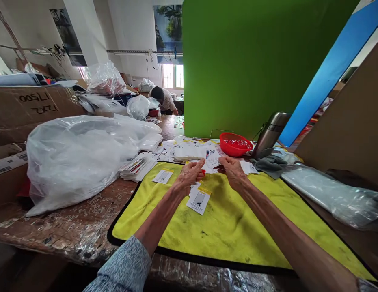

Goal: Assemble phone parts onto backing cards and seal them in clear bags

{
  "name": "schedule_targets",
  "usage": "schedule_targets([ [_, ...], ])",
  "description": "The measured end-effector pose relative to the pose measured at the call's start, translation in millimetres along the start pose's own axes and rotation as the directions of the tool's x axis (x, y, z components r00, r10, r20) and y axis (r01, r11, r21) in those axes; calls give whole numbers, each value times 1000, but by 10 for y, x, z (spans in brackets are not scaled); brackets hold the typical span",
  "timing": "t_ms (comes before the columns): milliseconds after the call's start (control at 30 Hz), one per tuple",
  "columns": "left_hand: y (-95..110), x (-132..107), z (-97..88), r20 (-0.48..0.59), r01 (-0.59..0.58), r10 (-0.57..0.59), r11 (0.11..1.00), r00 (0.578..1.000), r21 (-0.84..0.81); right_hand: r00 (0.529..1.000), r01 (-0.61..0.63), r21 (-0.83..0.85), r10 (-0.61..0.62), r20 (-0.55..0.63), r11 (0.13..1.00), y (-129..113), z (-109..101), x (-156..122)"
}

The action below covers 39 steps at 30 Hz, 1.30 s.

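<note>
My left hand (191,175) is closed, thumb against fingers, above the yellow cloth (237,227). A small bit of red shows at its fingertips; what it pinches, if anything, I cannot make out. My right hand (234,172) is closed at the right edge of a white printed card (213,159), which is tilted between the two hands. Below my left hand lies a card with a phone-back drawing (199,200), partly over another card. A similar small card (163,176) rests on the cloth farther left.
Behind the hands are a stack of white papers (189,151), a red plastic basket (235,144) and a steel flask (271,134). A big clear bag (82,158) and stacked cards (138,165) stand left. A green panel (255,65) rises behind. A person (165,100) bends over farther back.
</note>
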<state>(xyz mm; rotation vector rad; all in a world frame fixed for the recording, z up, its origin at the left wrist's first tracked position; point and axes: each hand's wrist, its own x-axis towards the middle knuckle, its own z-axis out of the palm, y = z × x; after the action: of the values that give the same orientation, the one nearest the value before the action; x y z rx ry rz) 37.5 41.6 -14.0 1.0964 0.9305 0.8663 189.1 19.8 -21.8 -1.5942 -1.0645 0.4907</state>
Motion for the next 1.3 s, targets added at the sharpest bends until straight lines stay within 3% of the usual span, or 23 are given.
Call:
schedule_targets([
  [133, -76, 87, 37, 23, 42, -37, 969, 999, -244, 988, -95, 217, 64, 143, 971, -32, 74, -220],
  [433, -59, 131, -90, 63, 69, -52, 954, 997, -291, 928, -255, 305, 144, 344, 917, -151, -35, -355],
  [833, -38, 145, -96, 114, 113, -80, 938, 990, -328, 936, -306, 238, 244, 255, 922, -25, -434, -696],
  [1100, -80, 68, -3, 191, 202, -141, 913, 971, -355, 969, -225, 380, 167, 181, 897, -81, -273, -587],
  [1300, -121, 97, -14, 200, 206, -138, 901, 970, -381, 960, -197, 338, 111, 258, 920, -113, -163, -600],
])
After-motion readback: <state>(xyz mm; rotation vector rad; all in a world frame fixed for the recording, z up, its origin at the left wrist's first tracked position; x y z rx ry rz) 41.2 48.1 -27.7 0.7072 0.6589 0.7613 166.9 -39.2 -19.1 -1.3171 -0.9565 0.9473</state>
